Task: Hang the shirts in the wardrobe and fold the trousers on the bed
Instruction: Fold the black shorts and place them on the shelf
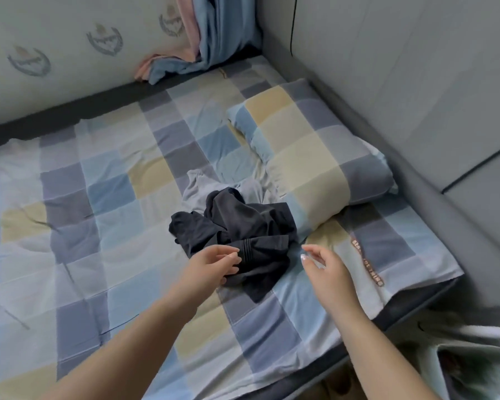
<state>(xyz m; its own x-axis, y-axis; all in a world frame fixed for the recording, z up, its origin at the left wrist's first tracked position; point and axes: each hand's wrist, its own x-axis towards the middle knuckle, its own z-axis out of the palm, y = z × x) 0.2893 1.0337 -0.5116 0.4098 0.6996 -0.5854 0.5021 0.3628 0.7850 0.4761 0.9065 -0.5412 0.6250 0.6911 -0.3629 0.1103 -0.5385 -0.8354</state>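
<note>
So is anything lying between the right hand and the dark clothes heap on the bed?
Nothing visible. Only bare checked sheet separates the right hand from the dark clothes. The pillow lies behind the heap, touching it, not in the path. The left hand is already at the heap's near edge.

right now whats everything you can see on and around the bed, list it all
dark garment pile: one heap, navy and charcoal, crumpled mid-bed beside the pillow
grey garment: one, light grey, partly under the dark pile
pillow: one, blue, beige and grey check, by the headboard
bed sheet: one, matching check, covering the bed
hanging cloths: pink and blue, draped in the far corner
left hand: one, fingers touching the dark pile's near edge
right hand: one, open, hovering over the sheet, holding nothing
</note>
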